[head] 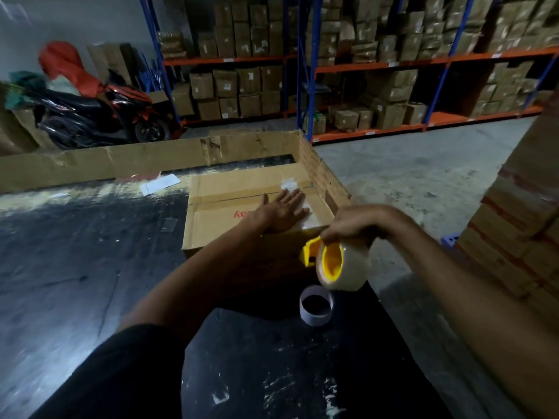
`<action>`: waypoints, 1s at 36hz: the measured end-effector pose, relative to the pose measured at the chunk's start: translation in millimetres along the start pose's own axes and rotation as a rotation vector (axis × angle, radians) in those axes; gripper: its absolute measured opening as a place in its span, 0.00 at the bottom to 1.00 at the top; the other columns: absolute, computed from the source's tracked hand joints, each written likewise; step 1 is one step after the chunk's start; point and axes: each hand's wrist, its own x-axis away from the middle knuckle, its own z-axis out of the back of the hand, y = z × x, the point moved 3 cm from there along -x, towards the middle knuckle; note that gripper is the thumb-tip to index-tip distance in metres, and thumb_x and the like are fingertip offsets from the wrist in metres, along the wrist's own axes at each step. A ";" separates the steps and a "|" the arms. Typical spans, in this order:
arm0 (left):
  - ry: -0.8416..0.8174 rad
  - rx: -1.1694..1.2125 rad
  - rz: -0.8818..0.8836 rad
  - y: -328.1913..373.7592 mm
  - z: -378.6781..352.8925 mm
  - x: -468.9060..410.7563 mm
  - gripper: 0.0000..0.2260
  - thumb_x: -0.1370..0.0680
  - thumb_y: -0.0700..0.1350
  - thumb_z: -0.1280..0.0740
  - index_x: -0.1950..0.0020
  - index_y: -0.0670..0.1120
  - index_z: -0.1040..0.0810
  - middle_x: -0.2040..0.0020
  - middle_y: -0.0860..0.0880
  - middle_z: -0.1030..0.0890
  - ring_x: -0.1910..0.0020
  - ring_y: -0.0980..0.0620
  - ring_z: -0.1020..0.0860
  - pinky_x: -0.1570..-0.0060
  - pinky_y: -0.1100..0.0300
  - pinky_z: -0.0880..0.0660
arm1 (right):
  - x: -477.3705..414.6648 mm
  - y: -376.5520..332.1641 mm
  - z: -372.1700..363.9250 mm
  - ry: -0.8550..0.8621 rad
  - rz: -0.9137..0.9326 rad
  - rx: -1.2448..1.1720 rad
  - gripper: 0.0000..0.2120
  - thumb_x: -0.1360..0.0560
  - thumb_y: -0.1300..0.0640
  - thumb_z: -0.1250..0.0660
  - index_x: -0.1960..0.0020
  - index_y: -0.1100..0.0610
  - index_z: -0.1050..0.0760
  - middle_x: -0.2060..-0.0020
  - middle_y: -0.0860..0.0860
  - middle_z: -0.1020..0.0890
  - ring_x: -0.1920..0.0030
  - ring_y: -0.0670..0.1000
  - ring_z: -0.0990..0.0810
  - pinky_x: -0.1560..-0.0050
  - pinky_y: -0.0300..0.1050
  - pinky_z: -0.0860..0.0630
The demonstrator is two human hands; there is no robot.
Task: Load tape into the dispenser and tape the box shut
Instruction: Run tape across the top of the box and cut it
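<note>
Dispenser (pixel 335 261) in right hand (pixel 357 223) points its cutter at box (pixel 242 213).

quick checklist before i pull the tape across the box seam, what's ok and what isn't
1. Flaps held shut: left hand lies flat on the box top: ok.
2. Roll loaded: tape roll sits on the yellow dispenser: ok.
3. Grip: right hand clasps the dispenser from above: ok.
4. Tape end stuck to the box's near edge: cannot tell.
5. Seam path clear: left hand lies near the seam: not ok.
6. Empty core on the table, clear of the box: ok.
</note>
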 end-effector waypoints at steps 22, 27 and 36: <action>0.199 0.368 0.148 -105.8 -4.9 66.4 0.23 0.16 0.61 0.52 0.28 0.54 0.29 0.23 0.44 0.31 0.22 0.40 0.37 0.25 0.31 0.43 | -64.0 -48.2 -141.5 -0.429 0.256 0.091 0.09 0.20 0.61 0.34 0.51 0.46 0.24 0.57 0.50 0.22 0.63 0.45 0.24 0.65 0.37 0.26; 0.216 0.171 0.151 -119.5 -16.3 89.1 0.25 0.15 0.59 0.51 0.18 0.55 0.44 0.17 0.52 0.47 0.17 0.44 0.54 0.24 0.31 0.59 | -70.2 -67.5 -166.2 -0.426 0.193 0.143 0.09 0.21 0.57 0.32 0.60 0.48 0.23 0.63 0.48 0.22 0.65 0.46 0.25 0.67 0.35 0.28; 0.258 0.110 0.155 -115.6 -22.5 93.8 0.26 0.15 0.60 0.54 0.18 0.56 0.48 0.16 0.54 0.49 0.17 0.47 0.54 0.22 0.34 0.58 | -108.0 -64.6 -207.0 -0.329 0.329 0.165 0.29 0.23 0.42 0.31 0.25 0.45 0.33 0.26 0.49 0.30 0.27 0.55 0.32 0.31 0.49 0.32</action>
